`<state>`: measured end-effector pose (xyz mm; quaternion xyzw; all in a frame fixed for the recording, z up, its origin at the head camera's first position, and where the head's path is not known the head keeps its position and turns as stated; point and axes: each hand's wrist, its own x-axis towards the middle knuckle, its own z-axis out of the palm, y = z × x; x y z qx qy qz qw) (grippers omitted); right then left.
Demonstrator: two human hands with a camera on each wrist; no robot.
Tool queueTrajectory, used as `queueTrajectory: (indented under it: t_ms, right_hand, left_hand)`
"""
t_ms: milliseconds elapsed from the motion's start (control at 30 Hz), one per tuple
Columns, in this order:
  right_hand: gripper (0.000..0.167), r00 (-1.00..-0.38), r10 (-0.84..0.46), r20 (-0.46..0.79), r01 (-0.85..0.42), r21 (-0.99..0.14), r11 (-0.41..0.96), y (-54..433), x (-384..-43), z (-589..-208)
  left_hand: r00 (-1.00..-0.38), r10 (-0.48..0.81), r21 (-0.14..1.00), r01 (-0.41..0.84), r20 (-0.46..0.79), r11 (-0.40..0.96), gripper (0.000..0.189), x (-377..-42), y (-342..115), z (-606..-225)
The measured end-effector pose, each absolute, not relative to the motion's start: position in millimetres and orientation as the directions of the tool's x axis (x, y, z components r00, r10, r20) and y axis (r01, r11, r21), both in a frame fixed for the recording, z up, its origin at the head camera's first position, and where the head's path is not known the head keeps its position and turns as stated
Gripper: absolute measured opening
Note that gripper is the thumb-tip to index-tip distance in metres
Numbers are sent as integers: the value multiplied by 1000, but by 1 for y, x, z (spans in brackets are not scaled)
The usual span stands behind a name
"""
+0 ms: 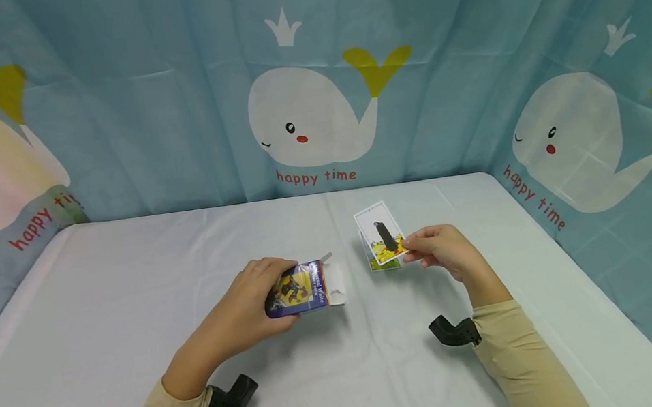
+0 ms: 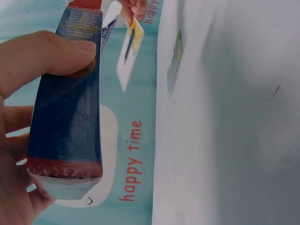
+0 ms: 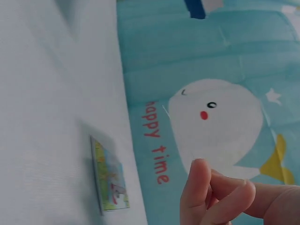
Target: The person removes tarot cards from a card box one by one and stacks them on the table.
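Note:
My left hand (image 1: 252,299) grips a blue tarot card box (image 1: 297,290) with a picture on its face, thumb along one side and fingers round the other. The box's open flap end (image 1: 334,283) points right. In the left wrist view the narrow blue side of the box (image 2: 70,112) shows under the thumb. My right hand (image 1: 440,250) pinches a white-bordered card (image 1: 379,231) by its lower right corner, a dark upright shape printed on it. Below that card, partly hidden by it, another card (image 1: 386,265) lies on the table; its colourful picture (image 3: 111,180) shows in the right wrist view.
A white cloth covers the table (image 1: 145,289). Behind and beside it hangs a blue curtain (image 1: 184,112) printed with whales and "happy time". Black wrist mounts (image 1: 454,331) stick out from both beige sleeves (image 1: 525,356).

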<state>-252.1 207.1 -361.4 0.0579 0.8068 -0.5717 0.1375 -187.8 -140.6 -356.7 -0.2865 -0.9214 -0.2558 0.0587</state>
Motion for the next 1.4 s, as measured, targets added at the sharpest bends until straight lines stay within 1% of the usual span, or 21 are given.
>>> queueTrajectory:
  t_ms: [300,500,600,767,1033,1267,1400]
  right_hand:
    - [35,-944,-4,-329,312,-899,309,202,-259,-382]
    - [33,-932,-31,-362,347,-912,218,198,-262,-391]
    - [33,-928,-33,-371,358,-913,197,197,-262,-394]
    - [33,-921,1,-389,381,-902,205,197,-264,-399]
    - [30,-922,18,-387,382,-902,201,190,-265,-405]
    - [30,-916,56,-396,399,-894,202,190,-265,-407]
    - [31,-914,55,-403,405,-888,217,191,-265,-405]
  left_hand:
    - [-828,500,436,560,255,705,68,-188,-140,-356]
    - [-828,502,439,560,252,703,69,-188,-140,-357]
    - [-826,504,440,561,251,701,68,-188,-140,-358]
    - [-825,504,441,564,256,699,68,-188,-139,-358]
    - [-831,499,443,555,248,704,68,-188,-139,-358]
    - [-831,497,444,554,248,705,68,-187,-138,-358]
    - [-830,497,441,555,251,705,68,-187,-138,-358]
